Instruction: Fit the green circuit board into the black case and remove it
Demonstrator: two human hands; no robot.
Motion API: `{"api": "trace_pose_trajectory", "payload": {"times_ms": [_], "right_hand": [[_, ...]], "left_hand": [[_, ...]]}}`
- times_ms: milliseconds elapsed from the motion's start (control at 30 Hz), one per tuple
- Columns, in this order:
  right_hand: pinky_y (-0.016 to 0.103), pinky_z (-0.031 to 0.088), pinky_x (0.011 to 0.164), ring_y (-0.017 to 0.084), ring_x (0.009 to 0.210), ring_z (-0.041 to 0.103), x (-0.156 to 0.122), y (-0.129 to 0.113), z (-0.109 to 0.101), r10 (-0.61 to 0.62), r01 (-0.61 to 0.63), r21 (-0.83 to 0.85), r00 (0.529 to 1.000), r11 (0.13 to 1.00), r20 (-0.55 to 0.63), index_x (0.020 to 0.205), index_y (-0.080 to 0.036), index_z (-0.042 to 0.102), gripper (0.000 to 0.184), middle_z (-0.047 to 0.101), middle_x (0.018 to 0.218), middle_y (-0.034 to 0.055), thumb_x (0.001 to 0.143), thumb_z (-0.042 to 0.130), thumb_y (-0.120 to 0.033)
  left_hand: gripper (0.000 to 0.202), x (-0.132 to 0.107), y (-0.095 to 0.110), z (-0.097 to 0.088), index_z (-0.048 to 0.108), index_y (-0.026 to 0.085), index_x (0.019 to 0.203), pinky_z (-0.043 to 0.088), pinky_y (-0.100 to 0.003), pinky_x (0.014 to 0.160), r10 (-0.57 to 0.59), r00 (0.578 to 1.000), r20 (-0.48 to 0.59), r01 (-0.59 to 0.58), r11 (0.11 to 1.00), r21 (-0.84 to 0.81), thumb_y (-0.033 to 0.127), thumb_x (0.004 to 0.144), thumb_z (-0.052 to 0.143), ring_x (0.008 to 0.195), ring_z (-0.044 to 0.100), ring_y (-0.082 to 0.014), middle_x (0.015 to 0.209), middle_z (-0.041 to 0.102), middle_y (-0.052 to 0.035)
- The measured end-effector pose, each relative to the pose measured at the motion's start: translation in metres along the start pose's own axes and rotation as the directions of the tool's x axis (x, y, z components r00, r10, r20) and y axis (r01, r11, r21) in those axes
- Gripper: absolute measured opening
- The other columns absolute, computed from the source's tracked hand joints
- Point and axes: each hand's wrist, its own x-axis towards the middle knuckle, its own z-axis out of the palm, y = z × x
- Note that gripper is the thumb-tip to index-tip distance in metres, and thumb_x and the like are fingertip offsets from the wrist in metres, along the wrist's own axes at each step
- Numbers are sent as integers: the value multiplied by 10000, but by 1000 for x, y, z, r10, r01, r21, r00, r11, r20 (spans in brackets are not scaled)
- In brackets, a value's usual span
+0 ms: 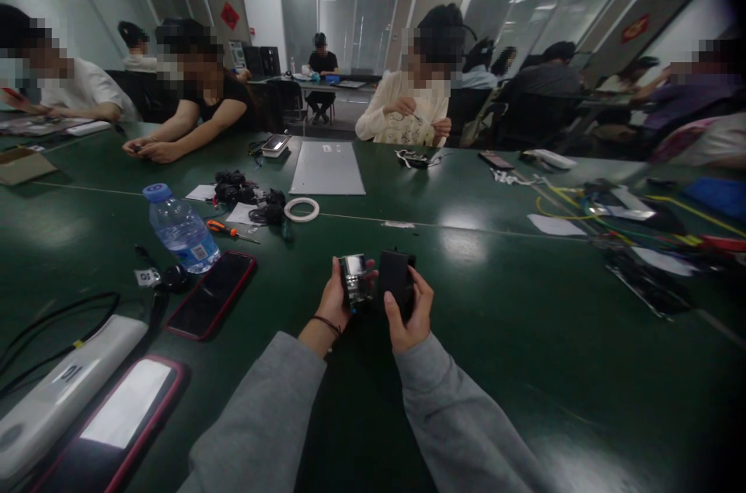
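Note:
Just above the green table [501, 337], my left hand [333, 298] grips a small dark-sided device with a shiny, silvery front [355, 279]. Its exact kind is unclear. Close on its right, my right hand [411, 310] is closed around a flat black rectangular case [395, 275], the thumb lying across its lower part. A narrow gap separates the two objects. Some fingers of each hand are hidden behind what they hold.
To the left are a water bottle [183, 232], a red-edged phone [213, 295], another phone [116, 423], a white numbered bar [70, 392] and an orange screwdriver [224, 229]. A white ring [301, 201] lies ahead. Tangled wires [559, 201] spread rightward. A person [408, 104] sits opposite.

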Motion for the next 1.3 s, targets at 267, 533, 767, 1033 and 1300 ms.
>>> {"api": "trace_pose_trajectory", "payload": {"times_ms": [267, 533, 767, 1033, 1300], "right_hand": [[437, 403, 950, 247, 1128, 455, 6, 18, -2, -10, 12, -66, 1000, 998, 26, 1304, -158, 386, 514, 451, 1237, 132, 842, 495, -355], [429, 428, 898, 223, 1022, 477, 5, 33, -4, -12, 24, -256, 999, 966, 49, 1295, -176, 442, 458, 486, 1103, 113, 876, 426, -358], [433, 389, 916, 224, 1031, 447, 6, 20, -4, -21, 40, -347, 998, 937, 59, 1060, -232, 613, 283, 465, 1086, 78, 856, 463, -359], [439, 399, 852, 243, 953, 438, 11, 42, -15, -3, -4, -464, 1000, 886, -14, 1011, -200, 629, 293, 464, 996, 94, 761, 523, -310], [453, 353, 864, 241, 909, 450, 21, 65, -32, 103, -150, -465, 987, 872, -126, 885, -199, 648, 268, 534, 900, 77, 781, 497, -395]], "left_hand": [[552, 0, 3, -1, 596, 134, 1085, 474, -344, 832, -110, 990, 87, 115, 992, -52, 568, 841, 356, 965, 606, -220, 1113, 617, -131], [507, -1, 7, 2, 624, 131, 1000, 505, -308, 734, -182, 983, -35, 182, 983, -22, 555, 828, 406, 745, 636, -166, 861, 665, -92], [486, 2, 6, 0, 613, 134, 1010, 503, -325, 767, -187, 982, -9, 187, 982, 6, 545, 815, 442, 801, 640, -187, 855, 667, -89], [560, 1, 7, 1, 570, 104, 1108, 454, -359, 879, -180, 976, 125, 178, 984, 27, 552, 848, 357, 1035, 581, -241, 1146, 591, -163], [541, 2, 9, -2, 560, 113, 1127, 436, -368, 909, -155, 974, 166, 157, 988, 0, 524, 873, 316, 1083, 549, -247, 1253, 529, -141]]}}
